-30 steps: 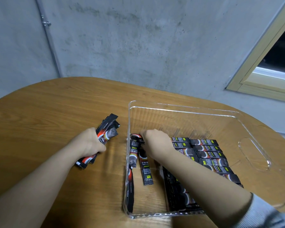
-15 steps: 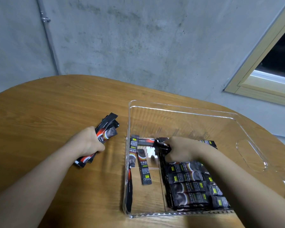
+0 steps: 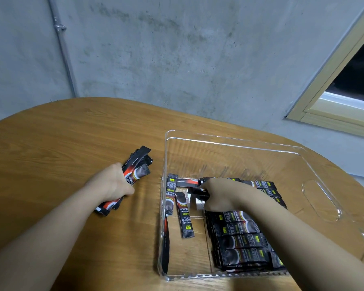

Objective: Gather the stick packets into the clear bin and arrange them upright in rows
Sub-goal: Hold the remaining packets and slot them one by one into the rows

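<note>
A clear bin stands on the wooden table. Rows of black stick packets fill its near right part. My right hand is inside the bin and pinches a black packet at the far end of the rows. A loose packet lies flat on the bin floor, another one leans on the left wall. Left of the bin, my left hand grips a bundle of packets resting on the table.
A grey concrete wall rises behind the table, with a thin pipe at the left. A window frame is at the upper right. The bin has a handle cutout in its right wall.
My right hand moved from the bin's left side over to the rows on the right and now pinches a packet there. The left hand with its bundle stayed put.
</note>
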A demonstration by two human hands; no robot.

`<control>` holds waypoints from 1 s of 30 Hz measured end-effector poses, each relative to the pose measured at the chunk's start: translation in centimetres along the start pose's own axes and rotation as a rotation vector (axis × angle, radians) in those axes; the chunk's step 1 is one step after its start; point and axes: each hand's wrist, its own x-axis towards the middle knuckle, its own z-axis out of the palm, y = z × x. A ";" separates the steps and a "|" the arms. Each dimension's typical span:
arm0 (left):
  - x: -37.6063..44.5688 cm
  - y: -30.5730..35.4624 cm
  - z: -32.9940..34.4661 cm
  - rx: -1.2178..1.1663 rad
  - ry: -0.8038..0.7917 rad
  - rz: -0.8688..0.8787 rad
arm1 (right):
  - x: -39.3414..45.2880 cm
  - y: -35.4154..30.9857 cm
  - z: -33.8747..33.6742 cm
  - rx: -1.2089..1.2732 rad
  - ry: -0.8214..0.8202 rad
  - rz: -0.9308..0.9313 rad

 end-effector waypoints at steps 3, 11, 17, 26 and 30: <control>0.0 -0.1 0.0 -0.004 -0.011 -0.004 | 0.4 0.3 -0.1 -0.007 -0.025 0.031; 0.0 0.0 0.0 -0.004 -0.008 -0.005 | 0.9 0.1 -0.9 0.008 0.000 0.015; -0.2 0.2 0.0 -0.003 -0.005 -0.006 | 1.6 0.6 -1.0 0.046 0.013 0.047; -0.3 0.3 0.0 0.001 0.000 -0.003 | 1.6 0.8 -1.0 0.093 0.042 0.047; -0.2 0.3 0.0 0.001 -0.013 -0.014 | 0.5 0.9 -1.0 0.231 -0.007 -0.023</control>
